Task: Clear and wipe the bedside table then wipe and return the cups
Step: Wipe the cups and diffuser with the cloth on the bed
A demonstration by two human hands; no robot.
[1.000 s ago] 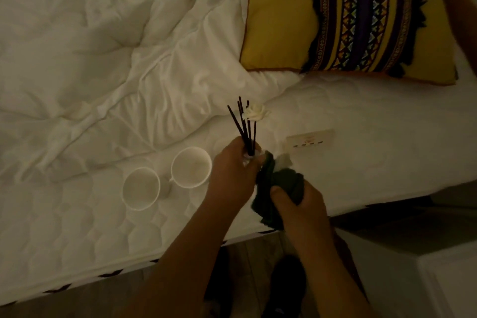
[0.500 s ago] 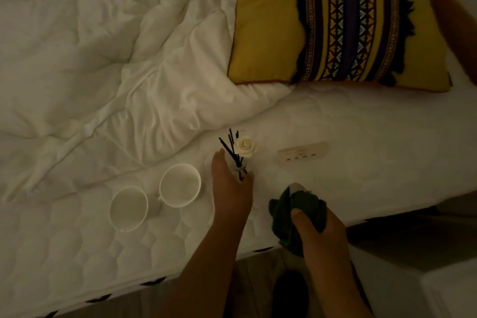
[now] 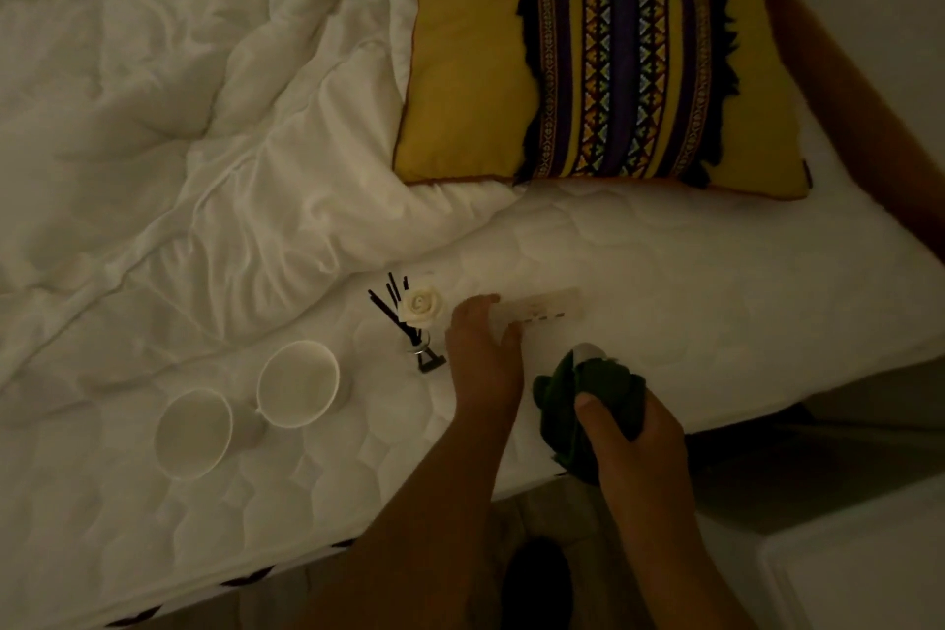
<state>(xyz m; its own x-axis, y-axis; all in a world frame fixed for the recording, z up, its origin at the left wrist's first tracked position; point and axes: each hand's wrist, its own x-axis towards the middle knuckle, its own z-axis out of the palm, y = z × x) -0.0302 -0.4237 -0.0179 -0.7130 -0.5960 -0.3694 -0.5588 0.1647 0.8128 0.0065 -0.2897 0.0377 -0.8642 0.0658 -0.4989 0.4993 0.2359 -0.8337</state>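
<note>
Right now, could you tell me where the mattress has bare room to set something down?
Free: the mattress between pillow and white bar, right of the cloth in the right hand, and in front of the cups. Crowded: the row of cups, diffuser, left hand and bar.

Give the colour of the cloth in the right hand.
Dark green cloth, gripped by the right hand; the head view shows it.

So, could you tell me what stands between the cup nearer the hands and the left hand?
In the head view, the reed diffuser with its white rose stands on the mattress between that cup and the left hand.
</note>
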